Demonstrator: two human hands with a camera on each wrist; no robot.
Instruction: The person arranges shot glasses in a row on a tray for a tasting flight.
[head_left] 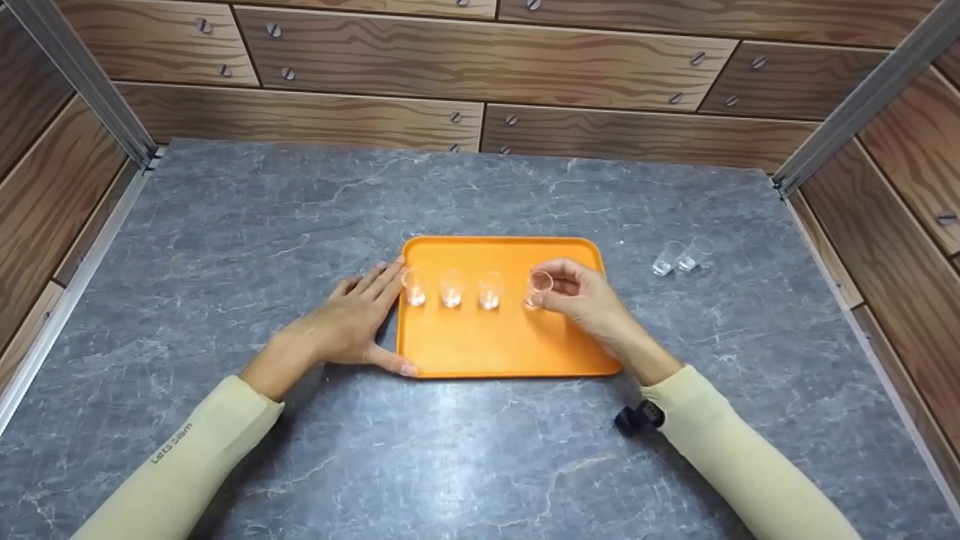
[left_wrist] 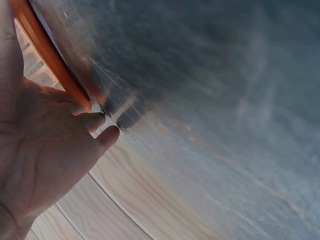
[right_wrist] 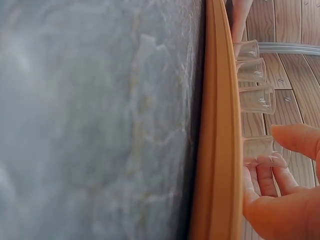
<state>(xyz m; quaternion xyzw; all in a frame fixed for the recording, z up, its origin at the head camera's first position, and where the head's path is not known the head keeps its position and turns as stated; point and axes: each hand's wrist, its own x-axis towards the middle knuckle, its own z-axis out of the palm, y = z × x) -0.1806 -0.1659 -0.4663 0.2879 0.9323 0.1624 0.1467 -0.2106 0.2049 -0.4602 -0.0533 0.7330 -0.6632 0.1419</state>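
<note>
An orange tray [head_left: 480, 352] lies on the table. The left hand [head_left: 352, 319] rests along its left edge, fingers stretched out at the upper part and thumb at the near left corner. Toward the tray's right side, the right hand [head_left: 589, 300] holds a clear shot glass [head_left: 538, 283] upright between thumb and fingers. In the right wrist view this glass [right_wrist: 257, 146] stands at the tray's surface. Three more clear shot glasses stand in a row to its left: the left glass [head_left: 415, 291], the middle glass [head_left: 451, 291] and the nearer one [head_left: 490, 292].
Right of the tray, two more clear shot glasses, one [head_left: 666, 259] beside the other [head_left: 693, 256], are on the grey marbled table [head_left: 480, 457]. Wood-patterned walls [head_left: 480, 60] and metal posts [head_left: 855, 97] bound the table at the back and sides.
</note>
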